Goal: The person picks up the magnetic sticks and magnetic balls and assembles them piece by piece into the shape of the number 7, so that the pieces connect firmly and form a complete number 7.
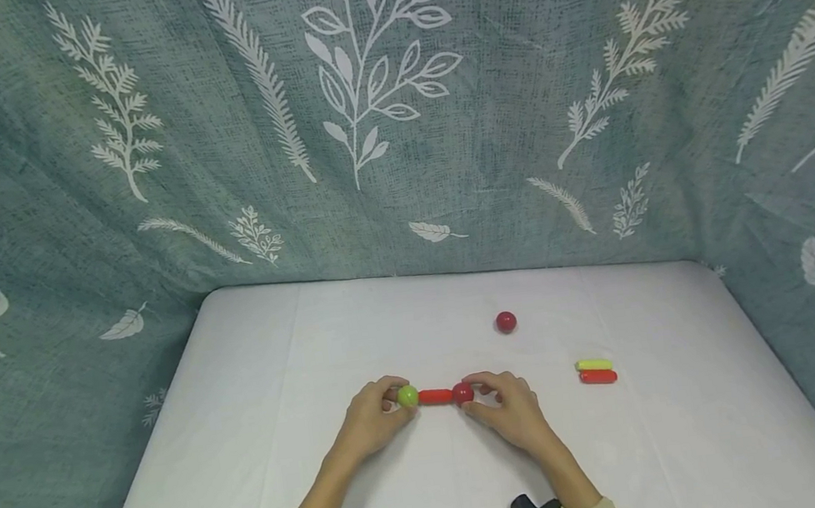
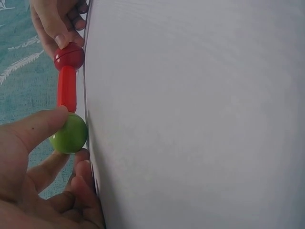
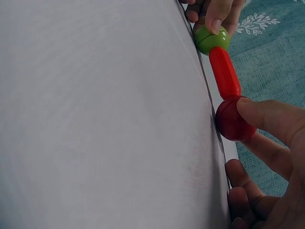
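Note:
A bright red rod (image 1: 435, 397) lies crosswise between a green ball (image 1: 408, 396) at its left end and a dark red ball (image 1: 463, 393) at its right end. My left hand (image 1: 374, 416) pinches the green ball between thumb and fingers. At the other end, my right hand (image 1: 510, 408) pinches the dark red ball the same way. Both wrist views show the rod's ends meeting the balls; a thin seam line runs round the red ball (image 2: 69, 56) in the left wrist view.
Another dark red ball (image 1: 506, 322) sits farther back on the white table (image 1: 355, 327). To the right, a yellow-green rod (image 1: 594, 364) and a second red rod (image 1: 598, 377) lie side by side. A patterned green curtain (image 1: 499, 126) hangs behind the table.

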The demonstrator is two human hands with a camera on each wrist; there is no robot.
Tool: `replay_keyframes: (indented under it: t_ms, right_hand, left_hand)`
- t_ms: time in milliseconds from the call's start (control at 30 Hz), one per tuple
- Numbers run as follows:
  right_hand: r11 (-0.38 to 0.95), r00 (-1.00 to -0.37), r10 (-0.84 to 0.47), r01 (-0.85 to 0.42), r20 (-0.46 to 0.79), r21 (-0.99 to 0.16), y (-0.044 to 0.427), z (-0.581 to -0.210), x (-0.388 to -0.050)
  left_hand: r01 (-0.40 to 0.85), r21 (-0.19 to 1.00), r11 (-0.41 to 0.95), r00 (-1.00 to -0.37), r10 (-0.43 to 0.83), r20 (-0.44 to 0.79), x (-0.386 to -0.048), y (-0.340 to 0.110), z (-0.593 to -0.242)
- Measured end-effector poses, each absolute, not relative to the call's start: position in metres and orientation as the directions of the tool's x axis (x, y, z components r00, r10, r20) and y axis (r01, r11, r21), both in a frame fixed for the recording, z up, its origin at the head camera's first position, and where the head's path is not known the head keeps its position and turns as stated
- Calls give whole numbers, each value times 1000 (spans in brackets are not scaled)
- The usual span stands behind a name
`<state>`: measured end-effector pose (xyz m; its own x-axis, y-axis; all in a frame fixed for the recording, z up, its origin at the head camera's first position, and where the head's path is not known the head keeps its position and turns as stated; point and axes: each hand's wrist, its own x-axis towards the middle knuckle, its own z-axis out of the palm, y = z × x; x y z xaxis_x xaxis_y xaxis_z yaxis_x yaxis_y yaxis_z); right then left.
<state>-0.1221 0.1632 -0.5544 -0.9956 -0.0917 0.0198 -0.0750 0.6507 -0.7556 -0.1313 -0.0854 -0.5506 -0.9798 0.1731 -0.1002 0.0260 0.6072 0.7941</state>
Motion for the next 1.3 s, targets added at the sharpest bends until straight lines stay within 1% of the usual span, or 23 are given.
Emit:
replay_keyframes:
  t_ms: [167,400,533,967,1133,1300]
  right_hand:
    - [649,-995,-96,-83,26,-756,164,-554,-122]
    - [647,-996,-91,-69,13,-759,165,-557,-123]
    - [641,-995,-99,-76,16,-764,166,-560,-123]
    - [638,-994,-102,-86,27,-765,166,-559,-124]
    - [621,-998,-59,-23,-18,-783,172,-557,-124]
    - [574,-999,-1,40,-49,-818,186,-553,-121]
  left_hand:
    - [41,794,607,-980,178,-86,-132,-85,-552]
    - [117,792,600,-974,227,-28,-136,-77,-553]
    - [142,780,609,-969,248,-17,-138,-71,-553]
    - [107,757,644,-976,213,-43,-140,-63,-553]
    - [97,763,640,-975,213,-55,-140,-63,-553]
    - [86,767,635,-975,213,-67,-140,-65,-554]
